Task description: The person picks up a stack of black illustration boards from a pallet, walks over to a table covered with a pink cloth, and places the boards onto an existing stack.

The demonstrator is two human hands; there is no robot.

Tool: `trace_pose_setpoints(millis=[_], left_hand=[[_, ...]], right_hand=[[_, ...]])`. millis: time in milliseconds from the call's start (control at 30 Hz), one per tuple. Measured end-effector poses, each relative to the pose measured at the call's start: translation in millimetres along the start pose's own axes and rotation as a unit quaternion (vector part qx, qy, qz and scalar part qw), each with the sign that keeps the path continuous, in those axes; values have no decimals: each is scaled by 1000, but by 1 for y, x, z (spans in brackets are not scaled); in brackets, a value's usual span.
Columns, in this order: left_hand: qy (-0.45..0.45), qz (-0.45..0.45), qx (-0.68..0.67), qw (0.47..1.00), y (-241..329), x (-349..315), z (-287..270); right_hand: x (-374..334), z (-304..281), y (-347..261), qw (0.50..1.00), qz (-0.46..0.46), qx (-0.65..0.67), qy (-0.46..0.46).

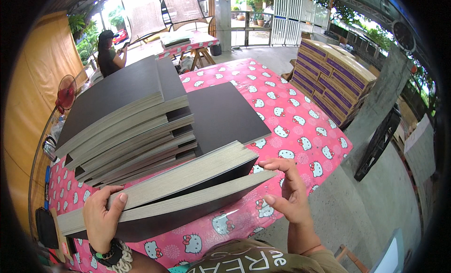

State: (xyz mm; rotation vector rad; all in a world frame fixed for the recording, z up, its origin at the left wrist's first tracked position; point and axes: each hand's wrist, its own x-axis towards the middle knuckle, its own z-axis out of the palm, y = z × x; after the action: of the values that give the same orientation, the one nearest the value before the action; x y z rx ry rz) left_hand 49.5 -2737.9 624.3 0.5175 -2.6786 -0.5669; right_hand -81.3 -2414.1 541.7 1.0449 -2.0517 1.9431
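A thick stack of black-faced boards with pale grey edges stands tilted on the table in front of me. It is parted into a rear bundle point(192, 173) and a front bundle point(197, 198), with a dark wedge-shaped gap between them toward the right. My left hand point(104, 214) is wrapped round the left end, its thumb lying over the pale edges. By the front bundle's right corner is my right hand point(292, 191), fingers stretched out and thumb apart. Its fingertips are at that corner; whether they touch it I cannot tell.
A tall staggered pile of black boards point(112, 94) fills the table's left side, beside a flat black board point(230, 113). The pink patterned tablecloth point(300, 127) covers the table. Cartons point(331, 80) are stacked at right. Behind are a red fan point(66, 92) and another person point(109, 54).
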Motion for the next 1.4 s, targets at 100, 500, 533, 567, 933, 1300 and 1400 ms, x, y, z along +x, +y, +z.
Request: trace_pose_setpoints(millis=[100,500,533,567,933,1300,1400], left_hand=[[9,-3,2,1000,-2,-1,0],[8,-5,0,1000,0,-1,-1],[9,-5,2,1000,0,-2,-2],[7,-3,2,1000,-1,0,0],[13,7,-9,1000,-3,3,5],[19,12,0,1000,-3,1,2],[7,6,1,1000,-1,1,0]], right_hand=[[-1,9,4,978,62,196,36],[11,16,5,987,34,157,26],[10,16,5,986,30,159,27],[10,15,6,987,28,157,31],[6,14,11,984,19,173,33],[8,15,9,972,75,220,33],[12,14,4,982,59,181,16]])
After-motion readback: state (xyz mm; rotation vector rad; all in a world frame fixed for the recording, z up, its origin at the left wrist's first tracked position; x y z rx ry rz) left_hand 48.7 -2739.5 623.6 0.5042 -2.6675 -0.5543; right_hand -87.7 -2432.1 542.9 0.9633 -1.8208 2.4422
